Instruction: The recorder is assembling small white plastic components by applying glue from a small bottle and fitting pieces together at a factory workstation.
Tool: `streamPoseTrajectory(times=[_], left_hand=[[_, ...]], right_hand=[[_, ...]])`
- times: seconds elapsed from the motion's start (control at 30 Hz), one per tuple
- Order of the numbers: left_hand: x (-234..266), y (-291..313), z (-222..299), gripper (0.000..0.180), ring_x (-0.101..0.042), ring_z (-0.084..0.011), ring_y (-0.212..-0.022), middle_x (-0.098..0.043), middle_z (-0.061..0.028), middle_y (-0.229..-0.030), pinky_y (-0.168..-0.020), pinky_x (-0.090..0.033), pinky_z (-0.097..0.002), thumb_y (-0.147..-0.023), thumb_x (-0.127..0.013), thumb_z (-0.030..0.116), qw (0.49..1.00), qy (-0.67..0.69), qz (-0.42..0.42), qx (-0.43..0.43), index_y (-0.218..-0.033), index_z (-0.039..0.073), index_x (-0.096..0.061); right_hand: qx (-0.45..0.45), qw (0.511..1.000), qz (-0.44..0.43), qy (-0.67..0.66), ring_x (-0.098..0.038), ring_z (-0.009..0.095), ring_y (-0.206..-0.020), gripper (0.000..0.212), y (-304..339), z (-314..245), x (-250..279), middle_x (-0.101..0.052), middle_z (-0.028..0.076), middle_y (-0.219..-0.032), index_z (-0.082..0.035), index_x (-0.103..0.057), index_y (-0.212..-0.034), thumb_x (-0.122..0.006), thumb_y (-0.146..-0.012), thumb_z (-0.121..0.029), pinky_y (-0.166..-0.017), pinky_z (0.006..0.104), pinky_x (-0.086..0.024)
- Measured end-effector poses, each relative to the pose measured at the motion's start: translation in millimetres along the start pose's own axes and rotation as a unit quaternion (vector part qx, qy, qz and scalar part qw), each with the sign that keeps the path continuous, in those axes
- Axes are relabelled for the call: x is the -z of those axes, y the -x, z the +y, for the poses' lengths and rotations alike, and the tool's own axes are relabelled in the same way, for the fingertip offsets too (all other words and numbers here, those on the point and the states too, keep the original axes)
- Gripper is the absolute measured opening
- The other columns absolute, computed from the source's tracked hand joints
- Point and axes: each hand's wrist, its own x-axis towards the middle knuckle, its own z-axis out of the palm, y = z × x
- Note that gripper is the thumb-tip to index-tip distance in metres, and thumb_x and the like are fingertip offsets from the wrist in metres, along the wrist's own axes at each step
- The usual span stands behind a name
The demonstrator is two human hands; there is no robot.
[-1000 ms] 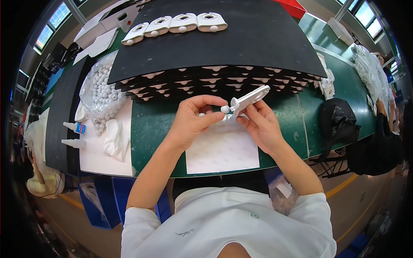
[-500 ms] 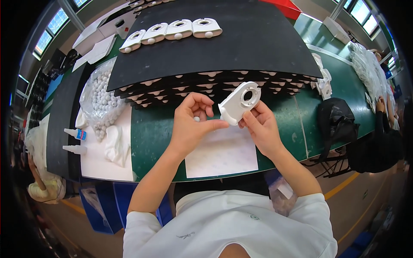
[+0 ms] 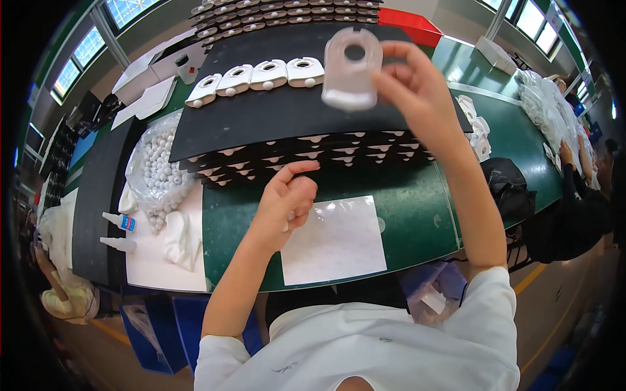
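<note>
The right hand [image 3: 417,88], in the upper centre-right of the frame, pinches a white plate [image 3: 345,83] between thumb and fingers; the plate, slightly blurred, has a round hole near its top and appears just right of a row of four similar white pieces [image 3: 263,80]. Whether it touches the black board [image 3: 261,120] behind it cannot be told. The left hand [image 3: 287,202], at the centre, is curled closed around at least one small white ball [image 3: 291,216], its index finger reaching toward the right. Below and right of it, a white sheet [image 3: 336,247] lies on the green surface [image 3: 417,215]. The four pieces sit side by side on the black board, each with a ball at its lower edge, and more white parts show between the layers underneath. At the left of the frame are a clear bag of white balls [image 3: 156,169], two small bottles [image 3: 119,244] and a crumpled white cloth [image 3: 179,241]. A black bag [image 3: 505,186] stands at the right, and a red bin [image 3: 407,27] at the top.
</note>
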Motion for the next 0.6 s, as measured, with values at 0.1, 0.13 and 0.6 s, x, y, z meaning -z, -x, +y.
streamPoseTrajectory(times=[0.1, 0.13, 0.6], left_hand=[[5.1, -4.2, 0.0, 0.030, -0.042, -0.0092, -0.059, -0.051, -0.0053, -0.079, -0.037, -0.027, -0.0167, -0.080, -0.052, 0.010, 0.982, 0.165, 0.060, 0.065, -0.108, 0.004, -0.047], [6.8, -4.8, 1.9, 0.032, -0.043, -0.0119, -0.061, -0.051, -0.0080, -0.082, -0.037, -0.028, -0.0172, -0.076, -0.048, 0.004, 0.972, 0.210, 0.069, 0.084, -0.108, 0.003, -0.046], [9.2, -7.6, -3.8, 0.027, -0.047, -0.0145, -0.062, -0.057, -0.0192, -0.099, -0.036, -0.030, -0.0180, -0.086, -0.045, 0.004, 0.971, 0.193, 0.102, 0.093, -0.113, 0.004, -0.043]], right_hand=[[-0.052, 0.990, 0.035, 0.126, -0.056, 0.010, -0.078, 0.034, -44.7, 30.0, 19.2, -0.061, 0.005, -0.084, 0.004, -0.050, -0.114, -0.054, -0.086, -0.014, -0.070, 0.0235, -0.045], [-0.051, 0.990, 0.037, 0.127, -0.056, 0.010, -0.078, 0.034, -55.2, 41.0, 21.8, -0.061, 0.005, -0.084, 0.004, -0.050, -0.114, -0.054, -0.086, -0.014, -0.070, 0.0235, -0.045], [-0.168, 0.970, -0.088, 0.149, -0.058, 0.014, -0.092, 0.042, -73.0, 38.6, 76.2, -0.059, 0.007, -0.103, -0.002, -0.055, -0.116, -0.061, -0.084, -0.029, -0.078, 0.0259, -0.049]])
